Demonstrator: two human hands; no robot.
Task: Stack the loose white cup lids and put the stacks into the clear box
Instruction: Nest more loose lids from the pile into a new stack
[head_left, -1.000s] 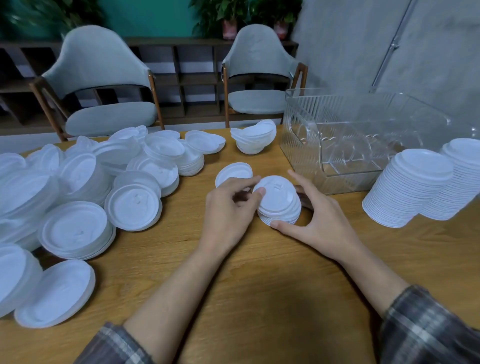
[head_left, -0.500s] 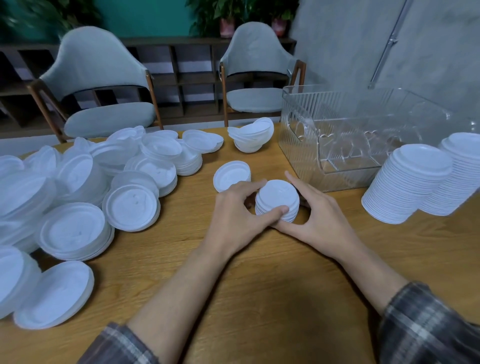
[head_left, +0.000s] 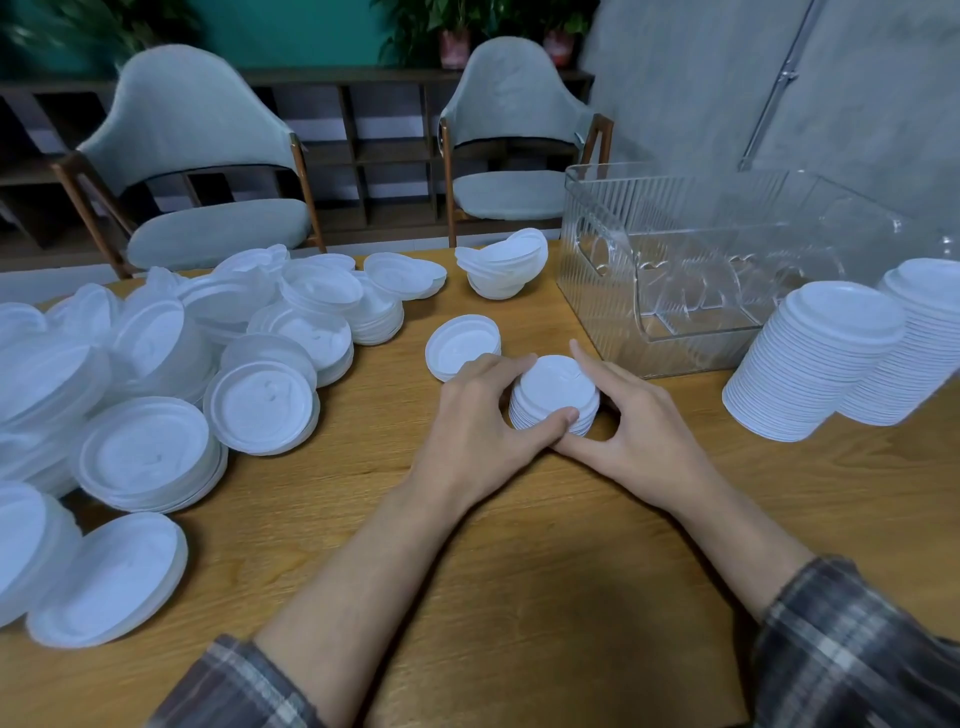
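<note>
A short stack of white lids (head_left: 553, 387) stands on the wooden table (head_left: 519, 571) at the centre. My left hand (head_left: 478, 421) curls round its left and near side, thumb across the front. My right hand (head_left: 628, 421) cups its right side with fingers along the rim. A small stack of upturned lids (head_left: 460, 345) lies just behind my left hand. The clear ribbed box (head_left: 727, 270) stands at the back right, with no lids inside that I can see. Two tall finished lid stacks (head_left: 815, 358) stand in front of the box on the right.
A large heap of loose and part-stacked white lids (head_left: 156, 374) covers the left of the table. A tilted bunch of lids (head_left: 501, 265) sits near the far edge. Two grey chairs (head_left: 208, 171) stand behind the table.
Both hands have closed in round the small stack, and its skewed lids have been squared up into a neat pile. The stack stays on the table.
</note>
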